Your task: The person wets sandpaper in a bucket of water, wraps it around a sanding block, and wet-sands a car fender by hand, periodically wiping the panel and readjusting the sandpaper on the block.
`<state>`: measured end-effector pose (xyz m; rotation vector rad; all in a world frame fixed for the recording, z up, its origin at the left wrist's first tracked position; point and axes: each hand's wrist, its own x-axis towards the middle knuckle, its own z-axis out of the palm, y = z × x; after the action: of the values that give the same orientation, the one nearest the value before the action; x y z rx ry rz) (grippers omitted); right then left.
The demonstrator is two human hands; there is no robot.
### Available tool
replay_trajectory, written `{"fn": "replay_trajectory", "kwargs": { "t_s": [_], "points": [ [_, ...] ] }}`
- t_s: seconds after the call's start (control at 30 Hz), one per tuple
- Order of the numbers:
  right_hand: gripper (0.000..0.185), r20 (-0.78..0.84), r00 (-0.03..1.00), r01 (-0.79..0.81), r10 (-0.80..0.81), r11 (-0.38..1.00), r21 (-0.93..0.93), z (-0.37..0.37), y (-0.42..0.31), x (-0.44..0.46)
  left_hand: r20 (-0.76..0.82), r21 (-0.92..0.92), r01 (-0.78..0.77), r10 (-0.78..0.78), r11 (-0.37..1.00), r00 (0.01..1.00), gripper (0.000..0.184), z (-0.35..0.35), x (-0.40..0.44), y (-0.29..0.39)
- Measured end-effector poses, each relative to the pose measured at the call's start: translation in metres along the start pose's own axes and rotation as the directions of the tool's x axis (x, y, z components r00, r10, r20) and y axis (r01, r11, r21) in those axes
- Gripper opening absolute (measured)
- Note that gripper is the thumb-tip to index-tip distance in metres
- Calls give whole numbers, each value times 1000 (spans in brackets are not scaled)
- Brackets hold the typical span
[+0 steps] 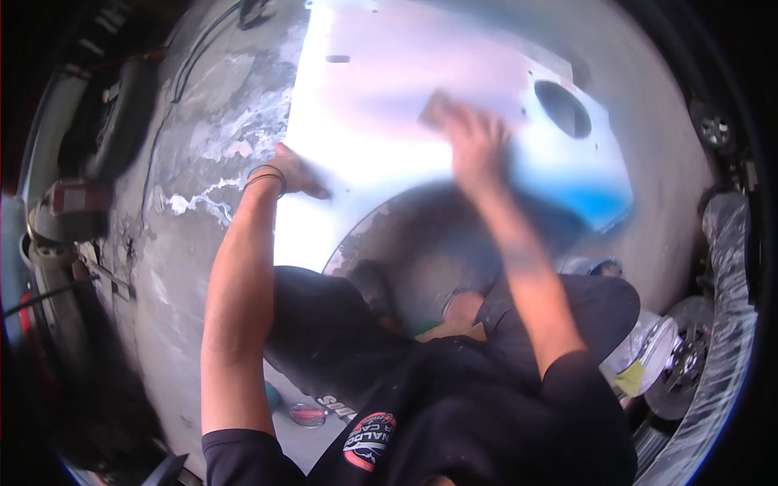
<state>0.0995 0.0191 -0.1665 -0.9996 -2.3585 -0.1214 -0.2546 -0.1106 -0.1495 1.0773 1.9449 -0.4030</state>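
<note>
A large white car body panel (405, 57), apparently a fender with a round wheel-arch cut-out, lies in front of my legs. Its surface shows pinkish patches and a blue area at the lower right. My left hand (298, 172) lies on the panel's left edge, fingers stretched over the surface and thumb apart. Farther up, my right hand (480, 144) presses a brown sanding pad (436, 108) against the panel's middle. Motion blurs this hand and the pad, so the pad's exact kind is hard to make out.
Stained concrete floor (211, 154) surrounds the panel. At the right are a wheel disc (693, 344), a clear plastic bag (648, 348) and a plastic-wrapped part (729, 259). Dark car parts and a reddish box (73, 209) stand at the left. Red-rimmed glasses (308, 415) lie near my knee.
</note>
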Motion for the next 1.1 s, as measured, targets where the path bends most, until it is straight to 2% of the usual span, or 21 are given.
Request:
{"fn": "replay_trajectory", "kwargs": {
  "t_s": [0.03,0.07,0.13,0.17,0.23,0.27,0.37,0.43,0.47,0.53,0.63,0.67,0.73,0.83,0.87,0.93,1.03,1.1],
  "points": [
    [41,-67,996,-56,53,997,-57,4,23,16,3,1,-34,34,999,999,151,2,11,-11],
    [41,-82,984,-153,158,986,64,8,50,31,4,21,-66,66,998,998,147,5,22,-19],
    [41,-75,953,-297,292,952,-70,2,70,51,43,137,-167,163,976,986,138,11,41,-23],
    [41,-92,947,-314,307,946,-80,-5,68,45,67,209,-226,217,951,974,134,14,49,-23],
    [53,-63,947,-318,315,946,-55,-17,51,9,93,281,-287,272,916,958,126,15,58,-26],
    [56,-130,949,-296,286,953,-68,-17,44,-16,94,277,-289,273,917,957,122,16,60,-28],
    [59,-64,944,-323,323,946,7,-32,44,-56,38,164,-202,198,966,979,137,10,56,-36],
    [56,-87,946,-316,313,948,-30,-38,60,-41,45,140,-165,160,976,986,145,11,58,-41],
    [46,-157,943,-294,292,956,15,-39,70,-27,54,142,-156,150,977,987,148,12,61,-43],
    [47,-164,917,-368,365,930,14,-31,81,-11,12,100,-138,138,985,990,149,16,65,-48],
    [48,-209,897,-391,389,920,32,-38,65,-33,-17,59,-67,68,996,998,149,15,56,-43],
    [48,-189,868,-477,458,876,-69,-44,53,-47,-11,57,-83,83,995,996,150,16,63,-49],
    [45,-196,875,-441,444,896,58,-43,57,-59,1,50,-114,114,992,993,152,16,68,-52],
    [41,-244,862,-460,445,888,-6,-23,86,-24,30,141,-154,151,978,988,150,10,51,-39],
    [45,-194,876,-456,441,889,-38,-16,102,-3,50,63,-97,94,993,994,149,4,37,-27],
    [41,-67,882,-469,467,854,-224,-19,116,36,65,-22,-35,36,999,997,148,3,40,-34],
    [40,-30,906,-423,423,894,-147,-14,130,31,107,6,-132,131,991,986,158,5,51,-39],
    [39,-36,912,-409,409,902,-139,-19,126,17,54,-50,-99,102,994,993,163,10,47,-43]
  ]
}}
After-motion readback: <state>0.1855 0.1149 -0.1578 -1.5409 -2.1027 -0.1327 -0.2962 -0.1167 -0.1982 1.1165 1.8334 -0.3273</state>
